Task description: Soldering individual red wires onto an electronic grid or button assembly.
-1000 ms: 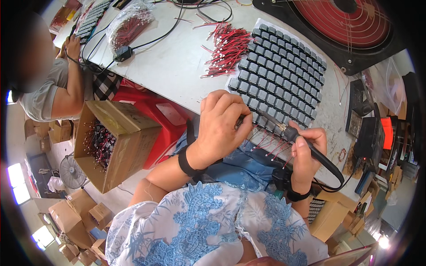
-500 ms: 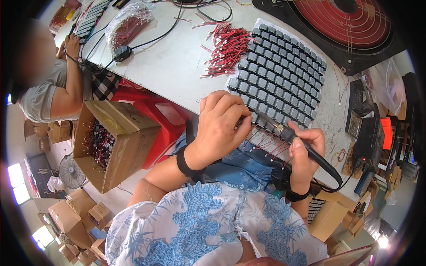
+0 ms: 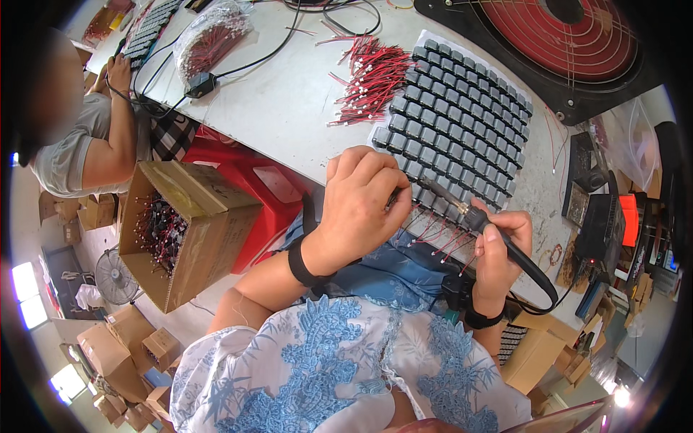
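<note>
My right hand (image 3: 504,249) grips a soldering iron (image 3: 521,261) by its black handle, its metal tip pointing left toward my other hand. My left hand (image 3: 364,202) is closed in a pinch at the near left edge of a block of small grey-and-black modules (image 3: 462,115) set in rows. A small dark bit shows between its fingers, too hidden to name. Thin red and black wires (image 3: 440,238) with white connectors stick out from the block's near edge, below the iron. A heap of red and black wires (image 3: 372,79) with white ends lies against the block's far left side.
A red fan (image 3: 563,36) in a black frame is at the far right. A soldering stand (image 3: 581,177) stands right of the block. Left of me are an open carton (image 3: 216,245) of wired parts and a red stool (image 3: 271,187). A co-worker (image 3: 101,144) sits at far left.
My right hand and the soldering iron have shifted slightly to the right, the tip a little away from my left fingers. My left hand has barely moved.
</note>
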The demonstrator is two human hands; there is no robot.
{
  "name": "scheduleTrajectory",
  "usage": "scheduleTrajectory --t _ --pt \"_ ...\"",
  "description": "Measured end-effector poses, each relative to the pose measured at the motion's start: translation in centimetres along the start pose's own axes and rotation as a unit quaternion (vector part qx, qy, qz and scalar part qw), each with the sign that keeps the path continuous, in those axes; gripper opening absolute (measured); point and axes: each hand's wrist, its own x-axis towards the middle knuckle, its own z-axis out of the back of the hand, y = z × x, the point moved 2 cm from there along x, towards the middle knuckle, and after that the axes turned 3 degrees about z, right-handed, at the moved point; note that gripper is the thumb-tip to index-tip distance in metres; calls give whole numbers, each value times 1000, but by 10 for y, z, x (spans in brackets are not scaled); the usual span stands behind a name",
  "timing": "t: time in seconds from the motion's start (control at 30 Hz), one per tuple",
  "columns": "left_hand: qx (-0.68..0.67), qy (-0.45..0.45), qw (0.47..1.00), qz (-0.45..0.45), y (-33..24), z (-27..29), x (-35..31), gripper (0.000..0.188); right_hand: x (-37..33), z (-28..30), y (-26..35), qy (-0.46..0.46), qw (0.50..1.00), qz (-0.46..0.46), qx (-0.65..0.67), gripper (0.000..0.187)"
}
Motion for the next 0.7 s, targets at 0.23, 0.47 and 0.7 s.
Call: scheduleTrajectory --t 0.23,0.47,0.7 --pt "9 -4 1000 -8 -1 0 0 13 2 -3 2 8 999 33 11 9" --pt "14 19 1000 7 -6 6 2 14 1 -3 3 -6 1000 7 8 10" --pt "22 32 999 -5 31 49 30 14 -1 0 3 -33 999 -31 15 11"
